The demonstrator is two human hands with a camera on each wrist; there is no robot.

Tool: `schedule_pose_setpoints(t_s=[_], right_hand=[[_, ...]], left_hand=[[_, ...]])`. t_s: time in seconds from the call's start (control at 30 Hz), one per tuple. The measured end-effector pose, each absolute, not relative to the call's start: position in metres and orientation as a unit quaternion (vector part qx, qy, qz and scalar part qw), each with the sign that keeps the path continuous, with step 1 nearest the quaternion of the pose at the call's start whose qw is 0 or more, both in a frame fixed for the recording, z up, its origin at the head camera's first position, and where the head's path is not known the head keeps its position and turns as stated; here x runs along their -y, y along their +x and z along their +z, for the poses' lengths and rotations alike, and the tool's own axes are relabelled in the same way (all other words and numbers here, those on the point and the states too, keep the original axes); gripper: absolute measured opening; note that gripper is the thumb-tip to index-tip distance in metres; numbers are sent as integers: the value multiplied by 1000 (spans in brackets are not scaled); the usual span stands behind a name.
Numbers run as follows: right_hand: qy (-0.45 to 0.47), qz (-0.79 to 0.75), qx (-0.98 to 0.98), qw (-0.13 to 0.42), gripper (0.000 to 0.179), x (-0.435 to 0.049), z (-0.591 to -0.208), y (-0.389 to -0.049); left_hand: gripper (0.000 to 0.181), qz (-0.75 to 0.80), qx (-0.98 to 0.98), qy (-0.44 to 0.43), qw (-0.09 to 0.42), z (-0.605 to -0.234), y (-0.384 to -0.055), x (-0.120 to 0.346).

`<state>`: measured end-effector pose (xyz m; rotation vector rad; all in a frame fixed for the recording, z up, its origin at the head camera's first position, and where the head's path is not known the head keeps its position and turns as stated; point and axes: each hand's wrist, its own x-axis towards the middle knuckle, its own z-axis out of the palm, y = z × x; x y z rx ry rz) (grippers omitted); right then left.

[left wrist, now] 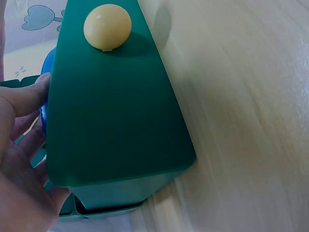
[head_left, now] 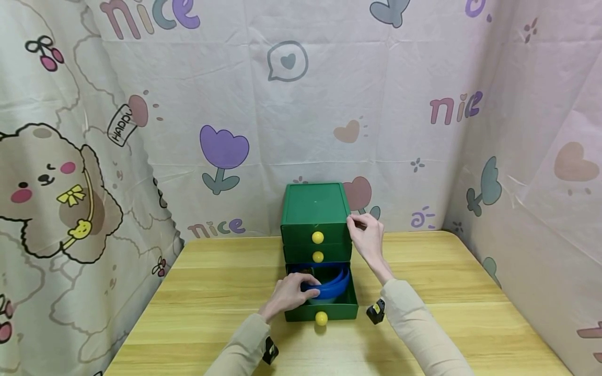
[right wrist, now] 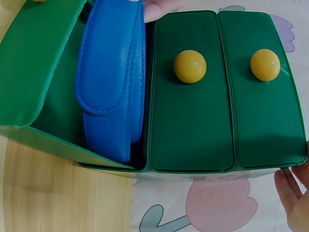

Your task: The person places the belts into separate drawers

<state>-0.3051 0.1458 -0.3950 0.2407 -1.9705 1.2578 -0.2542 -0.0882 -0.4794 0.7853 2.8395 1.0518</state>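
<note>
A green drawer cabinet (head_left: 316,203) with yellow round knobs stands on the table, its bottom drawer (head_left: 301,313) pulled out. Inside that drawer lies a coiled blue belt (head_left: 331,290), showing a rounded, stitched end in the right wrist view. My left hand (head_left: 289,292) reaches over the drawer's front left and pinches the belt between thumb and fingers. In the left wrist view the drawer front hides most of the belt. With thumb and fingertips my right hand (head_left: 369,237) holds the cabinet's upper right front corner.
Two closed drawers, with an upper knob (head_left: 317,237) and a middle knob (head_left: 317,257), sit above the pulled-out one. The wooden table (head_left: 211,303) extends to both sides. A printed curtain (head_left: 282,115) hangs behind the cabinet. Small black devices are on both wrists.
</note>
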Motion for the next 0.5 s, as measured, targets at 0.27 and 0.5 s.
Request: schedule_pose_setpoints(t_s=[0.27,0.5], right_hand=[[92,497,774,381,14,-146,-395,-305],[94,491,774,389,13,-145,-394,-304]], left_hand=[[14,307,-916,258,-6,-483,-256,87],[13,284,-923,260,-5,-486,-259,87]])
